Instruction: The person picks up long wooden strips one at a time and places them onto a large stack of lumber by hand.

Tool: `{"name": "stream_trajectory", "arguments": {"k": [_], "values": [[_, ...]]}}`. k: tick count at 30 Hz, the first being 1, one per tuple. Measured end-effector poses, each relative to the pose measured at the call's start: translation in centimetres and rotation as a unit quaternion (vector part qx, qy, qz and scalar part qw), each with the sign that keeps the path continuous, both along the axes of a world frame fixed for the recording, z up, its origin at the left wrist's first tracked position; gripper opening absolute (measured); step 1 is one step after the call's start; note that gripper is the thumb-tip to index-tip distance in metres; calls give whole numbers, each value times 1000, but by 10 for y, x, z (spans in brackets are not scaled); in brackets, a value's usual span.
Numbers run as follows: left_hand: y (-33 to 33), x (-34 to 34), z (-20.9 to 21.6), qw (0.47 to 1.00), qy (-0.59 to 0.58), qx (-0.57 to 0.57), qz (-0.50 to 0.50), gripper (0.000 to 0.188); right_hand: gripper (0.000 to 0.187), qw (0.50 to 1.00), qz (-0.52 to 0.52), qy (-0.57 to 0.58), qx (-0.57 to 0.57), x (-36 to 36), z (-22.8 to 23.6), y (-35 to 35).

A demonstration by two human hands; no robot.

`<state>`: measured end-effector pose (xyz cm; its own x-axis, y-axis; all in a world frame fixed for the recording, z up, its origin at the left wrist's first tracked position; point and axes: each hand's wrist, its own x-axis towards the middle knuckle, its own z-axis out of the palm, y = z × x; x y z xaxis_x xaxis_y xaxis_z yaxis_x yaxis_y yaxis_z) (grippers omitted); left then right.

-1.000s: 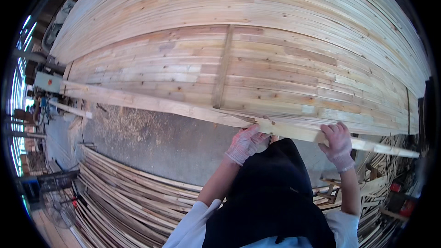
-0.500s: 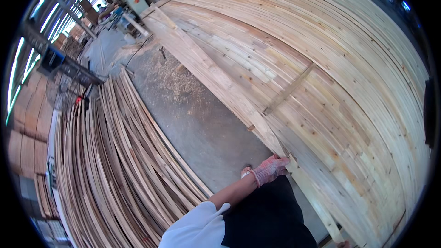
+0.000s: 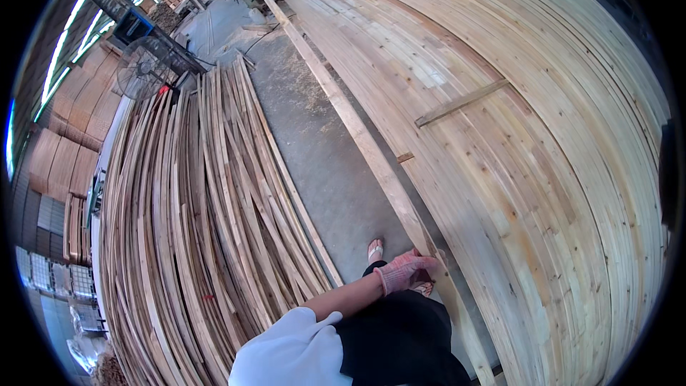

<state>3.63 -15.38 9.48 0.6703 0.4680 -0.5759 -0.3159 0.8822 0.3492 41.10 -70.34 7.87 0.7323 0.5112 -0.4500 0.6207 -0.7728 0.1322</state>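
Observation:
My left hand, in a pinkish-red work glove, is closed on the edge of a long, narrow wooden board. The board runs from the far machine area down past my legs and out at the lower edge. It is held beside the wide stack of pale jointed wood panels, with a dark gap between them. My fingertips are partly hidden at the board's edge. My right hand is out of sight.
Long loose strips lie in a big pile on my left. Sawdust covers part of the grey floor. A short wooden crosspiece lies on the panels. Beyond the strips stand a fan and stacked brown sheets.
The board has come away from the panel stack, toward the left, with my left hand still gripping it. A gap now shows between them. The view has shifted too.

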Motion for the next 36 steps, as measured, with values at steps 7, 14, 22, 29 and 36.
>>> {"name": "stream_trajectory", "arguments": {"k": [7,14,22,29,36], "values": [[2,-68,-13,994,65,-28,80,34,28,996,14,-73,58,-82,-17,35],[51,-187,-52,987,122,-33,103,27,28,988,108,-70,82,-165,-12,97],[142,-334,-79,951,173,-46,253,21,64,985,158,53,-35,-271,39,260],[233,-442,-82,882,71,51,463,29,41,944,304,82,102,-372,101,431],[138,-395,-52,973,-47,56,218,48,47,901,425,50,75,-461,134,556]]}}
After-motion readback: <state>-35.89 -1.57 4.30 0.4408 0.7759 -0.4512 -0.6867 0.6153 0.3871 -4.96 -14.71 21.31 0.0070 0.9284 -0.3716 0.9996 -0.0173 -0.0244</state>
